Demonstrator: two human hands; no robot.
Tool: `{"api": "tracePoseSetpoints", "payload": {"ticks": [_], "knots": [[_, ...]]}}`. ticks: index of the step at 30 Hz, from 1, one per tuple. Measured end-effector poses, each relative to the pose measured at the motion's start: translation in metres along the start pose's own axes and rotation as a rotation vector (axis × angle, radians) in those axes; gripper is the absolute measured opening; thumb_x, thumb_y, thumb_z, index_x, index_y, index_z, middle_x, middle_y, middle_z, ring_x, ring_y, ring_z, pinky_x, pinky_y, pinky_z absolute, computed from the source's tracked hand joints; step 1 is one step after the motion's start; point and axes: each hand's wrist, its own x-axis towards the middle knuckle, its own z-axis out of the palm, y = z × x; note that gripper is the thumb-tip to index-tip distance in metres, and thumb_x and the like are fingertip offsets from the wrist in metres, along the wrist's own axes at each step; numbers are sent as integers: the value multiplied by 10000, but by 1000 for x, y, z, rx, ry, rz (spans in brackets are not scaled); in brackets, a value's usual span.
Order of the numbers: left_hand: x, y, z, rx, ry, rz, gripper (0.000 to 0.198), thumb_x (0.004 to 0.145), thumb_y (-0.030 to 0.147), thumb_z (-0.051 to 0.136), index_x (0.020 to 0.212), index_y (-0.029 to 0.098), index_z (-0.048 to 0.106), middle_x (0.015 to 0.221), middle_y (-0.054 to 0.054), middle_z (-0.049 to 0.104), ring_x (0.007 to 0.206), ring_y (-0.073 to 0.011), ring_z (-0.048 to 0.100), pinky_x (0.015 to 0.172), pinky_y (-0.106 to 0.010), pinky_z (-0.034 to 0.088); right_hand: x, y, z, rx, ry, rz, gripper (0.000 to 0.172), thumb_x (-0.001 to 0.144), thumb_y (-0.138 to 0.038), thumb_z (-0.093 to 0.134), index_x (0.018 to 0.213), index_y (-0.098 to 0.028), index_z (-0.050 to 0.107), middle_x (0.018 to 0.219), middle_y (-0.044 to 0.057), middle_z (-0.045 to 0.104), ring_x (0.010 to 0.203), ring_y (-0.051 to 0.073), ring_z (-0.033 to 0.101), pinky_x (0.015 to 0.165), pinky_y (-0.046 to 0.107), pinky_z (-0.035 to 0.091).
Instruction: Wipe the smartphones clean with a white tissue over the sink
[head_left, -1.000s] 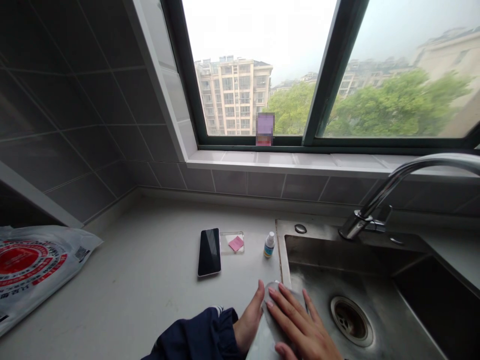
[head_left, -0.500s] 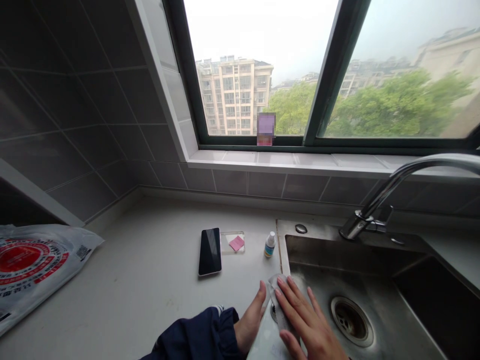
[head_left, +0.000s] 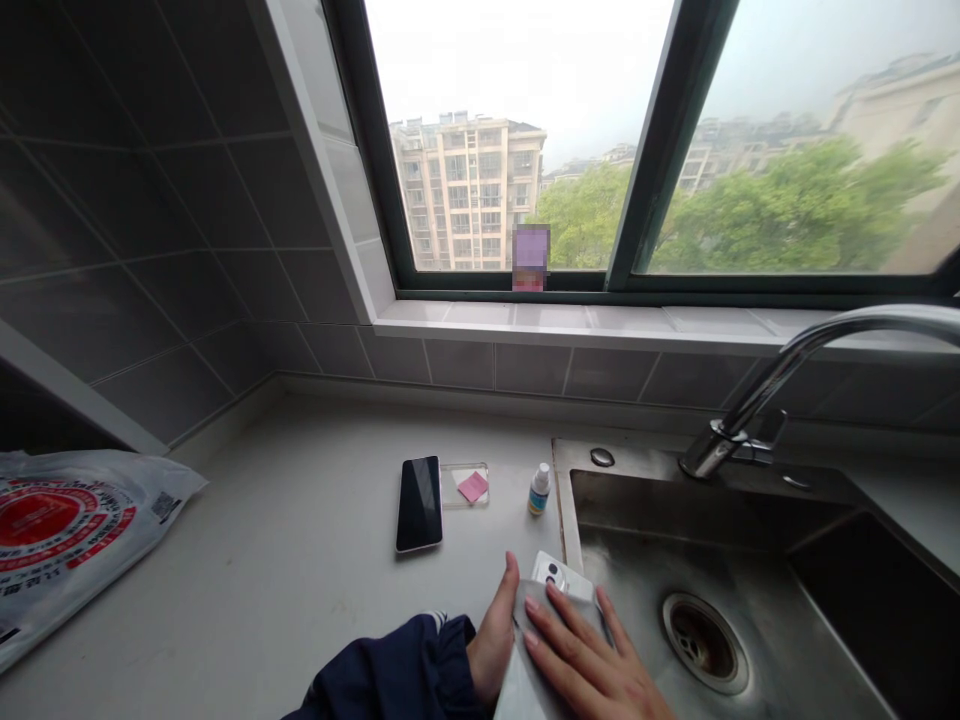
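Observation:
My left hand point(head_left: 493, 635) grips a white phone point(head_left: 574, 578) by its left edge, thumb up along the side. The phone's back faces up, and its camera lenses show at the far end. My right hand point(head_left: 592, 650) lies over it with fingers stretched out, pressing a thin grey cloth point(head_left: 529, 594) onto the back. Part of the cloth and the phone's near end are hidden under the hand or cut off by the frame. A small white-capped bottle point(head_left: 538, 490) stands just beyond.
On the counter point(head_left: 300, 520) lie a black-screened phone point(head_left: 420, 503) and a clear flat case point(head_left: 454, 485) with a pink paper piece point(head_left: 473, 487) on it. To the right are a steel sink point(head_left: 630, 560) and a faucet point(head_left: 750, 390). A plastic bag point(head_left: 82, 530) lies at left.
My right hand and the cloth have slid back toward me and a little left, uncovering the phone's camera end. The left hand keeps its hold, slightly shifted.

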Motion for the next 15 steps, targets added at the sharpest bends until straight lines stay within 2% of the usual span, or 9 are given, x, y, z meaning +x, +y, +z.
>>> {"api": "tracePoseSetpoints", "payload": {"ticks": [2, 4, 5, 7, 10, 13, 15], "knots": [[0, -2, -2, -63, 52, 37, 703, 800, 703, 502, 1175, 119, 618, 588, 12, 609, 420, -71, 475, 557, -216, 397, 3, 0, -3, 1, -3, -50, 436, 1010, -458, 411, 1329, -207, 569, 1403, 11, 509, 1331, 231, 465, 1177, 487, -45], [-2, -2, 0, -85, 74, 21, 750, 783, 738, 484, 1164, 107, 622, 513, 35, 562, 354, -60, 380, 508, -222, 357, 7, -1, -6, 14, -7, -100, 391, 1013, -425, 419, 1289, -216, 601, 1385, -8, 526, 1303, 231, 501, 1167, 511, -49], [-3, -1, 2, -79, 70, -5, 812, 771, 773, 450, 1161, 83, 624, 503, 25, 565, 358, -74, 391, 517, -234, 364, 9, -2, -7, 28, -4, -122, 370, 1010, -413, 434, 1268, -219, 616, 1376, -14, 535, 1293, 231, 514, 1162, 522, -51], [-5, 3, 8, -30, 46, -63, 970, 739, 848, 353, 1139, 8, 630, 560, -49, 630, 450, -136, 517, 599, -274, 415, 11, -3, -8, 73, 7, -161, 332, 1004, -391, 461, 1240, -233, 632, 1366, -29, 547, 1284, 221, 524, 1160, 527, -53], [-8, 10, 15, 59, 78, -52, 1099, 722, 890, 230, 1093, -60, 638, 703, -158, 700, 645, -215, 647, 725, -314, 447, 14, -4, -9, 155, 28, -180, 277, 1000, -331, 493, 1231, -268, 631, 1336, -57, 581, 1291, 166, 515, 1175, 480, -38], [-9, 13, 17, 97, 124, -13, 1121, 736, 884, 146, 1086, -57, 645, 718, -171, 708, 650, -222, 659, 755, -332, 449, 13, -5, -8, 202, 23, -199, 289, 1007, -303, 484, 1264, -252, 605, 1324, -39, 598, 1303, 129, 500, 1176, 464, -40], [-9, 15, 15, 98, 136, -1, 1105, 756, 866, 111, 1097, -38, 647, 675, -149, 700, 573, -202, 633, 740, -337, 450, 12, -6, -7, 214, 12, -226, 320, 1019, -312, 455, 1295, -209, 579, 1333, -8, 591, 1311, 127, 492, 1164, 489, -55]]}}
